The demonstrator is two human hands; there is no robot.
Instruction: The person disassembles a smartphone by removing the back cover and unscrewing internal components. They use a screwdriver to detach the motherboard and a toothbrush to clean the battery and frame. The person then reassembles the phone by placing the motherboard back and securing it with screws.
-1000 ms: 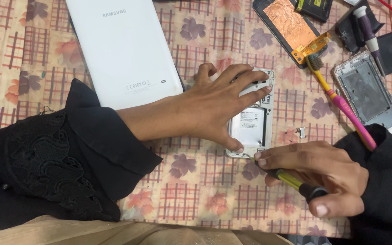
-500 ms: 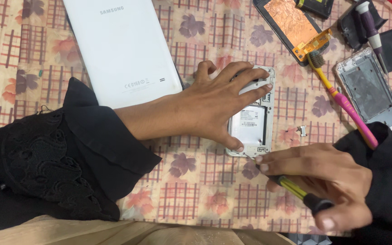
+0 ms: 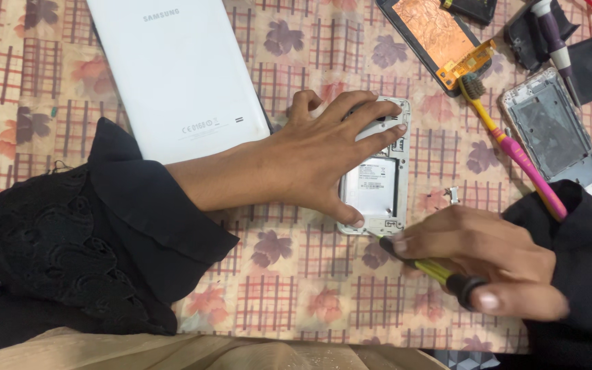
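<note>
Screwdriver (image 3: 440, 273) at phone (image 3: 378, 185) (opened)

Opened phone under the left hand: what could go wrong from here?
1. The screwdriver in the right hand meets the opened phone at its bottom edge; a slip could gouge the exposed battery.
2. The left hand pins the phone only by spread fingers; on the patterned cloth it may slide.
3. A small loose metal part lies beside the phone and could get lost against the busy pattern.
</note>
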